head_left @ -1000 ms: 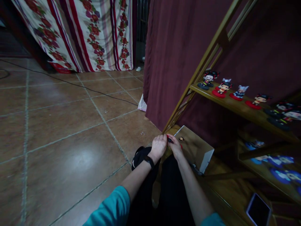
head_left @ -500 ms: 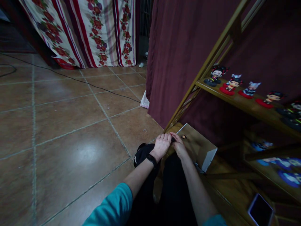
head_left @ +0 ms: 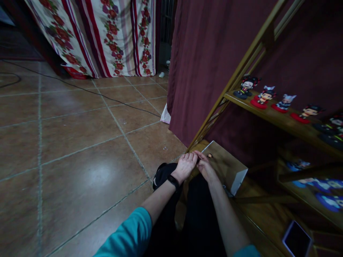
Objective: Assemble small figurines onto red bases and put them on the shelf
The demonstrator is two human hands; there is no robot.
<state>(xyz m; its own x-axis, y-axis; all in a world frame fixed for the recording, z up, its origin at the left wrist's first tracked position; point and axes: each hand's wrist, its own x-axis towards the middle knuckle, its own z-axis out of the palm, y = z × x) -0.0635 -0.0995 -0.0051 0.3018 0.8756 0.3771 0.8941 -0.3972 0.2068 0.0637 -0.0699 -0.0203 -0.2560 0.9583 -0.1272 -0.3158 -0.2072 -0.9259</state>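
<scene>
My left hand [head_left: 187, 165] and my right hand [head_left: 204, 166] meet above my knees, their fingers curled in and touching. Both are closed around something small and dark that the fingers mostly hide; I cannot make out what it is. A black band [head_left: 173, 182] sits on my left wrist. Just right of my right hand stands an open cardboard box [head_left: 227, 166], brown inside with a white side. In it lies a tiny dark-and-tan piece [head_left: 210, 155], like a small figure part.
Several small figurines on red and black bases, one being a dark-haired figurine [head_left: 259, 98], line a wooden shelf [head_left: 268, 113] at right. A phone [head_left: 297, 240] lies at lower right. Maroon cloth [head_left: 198, 71] hangs behind. A black cable [head_left: 107, 97] crosses the tiled floor [head_left: 80, 142].
My fingers have shifted slightly, and the dark thing between them shows less than before. The box and shelf stand as they were.
</scene>
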